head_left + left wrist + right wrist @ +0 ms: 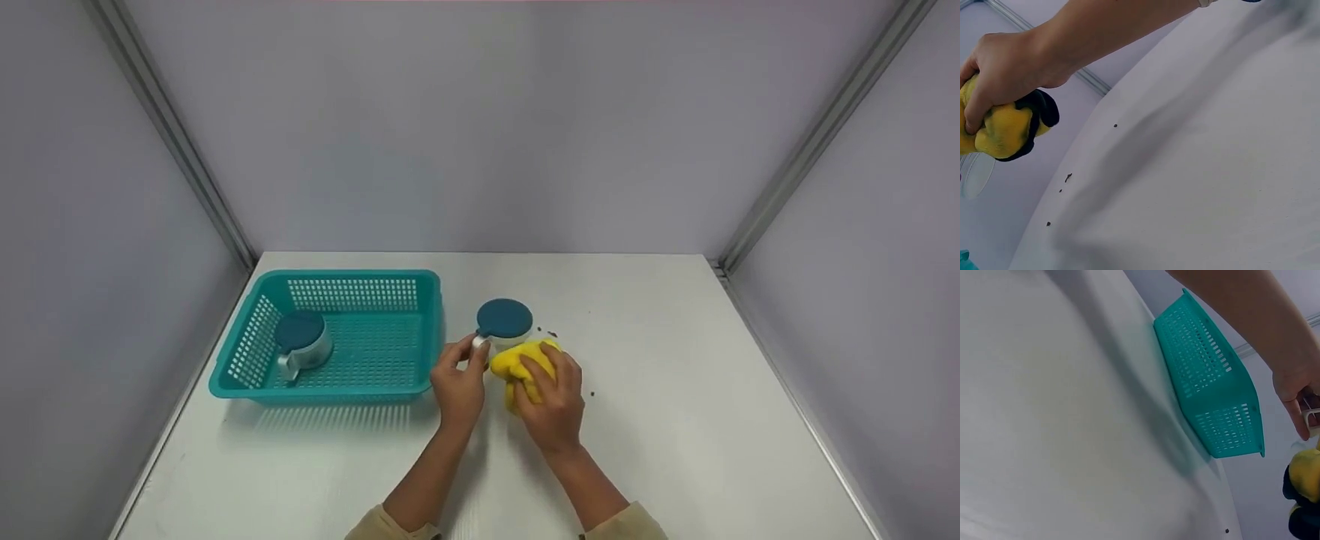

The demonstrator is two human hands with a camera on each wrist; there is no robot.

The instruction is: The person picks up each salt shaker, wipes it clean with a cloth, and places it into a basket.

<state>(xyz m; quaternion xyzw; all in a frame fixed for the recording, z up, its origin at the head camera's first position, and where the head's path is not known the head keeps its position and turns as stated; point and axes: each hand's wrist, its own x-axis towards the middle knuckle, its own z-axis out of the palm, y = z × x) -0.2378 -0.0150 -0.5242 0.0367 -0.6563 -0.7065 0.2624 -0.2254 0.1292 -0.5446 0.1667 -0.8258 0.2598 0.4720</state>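
Note:
A clear cup with a teal lid (504, 318) stands on the white table beside the basket. My left hand (471, 351) pinches the cup's metal handle (1310, 417) between thumb and finger. My right hand (546, 371) grips a bunched yellow cloth (517, 364) with a dark underside and holds it against the cup's near side. In the left wrist view the right hand (1010, 62) is wrapped over the cloth (1005, 132), with part of the cup's clear wall (977, 174) below it. The left hand (1297, 391) hangs at the right edge of the right wrist view.
A teal slotted basket (352, 279) sits left of the cup and holds a second lidded cup (301, 341) lying tilted. Small dark crumbs (553, 334) dot the table right of the cup. Grey walls enclose the table on three sides.

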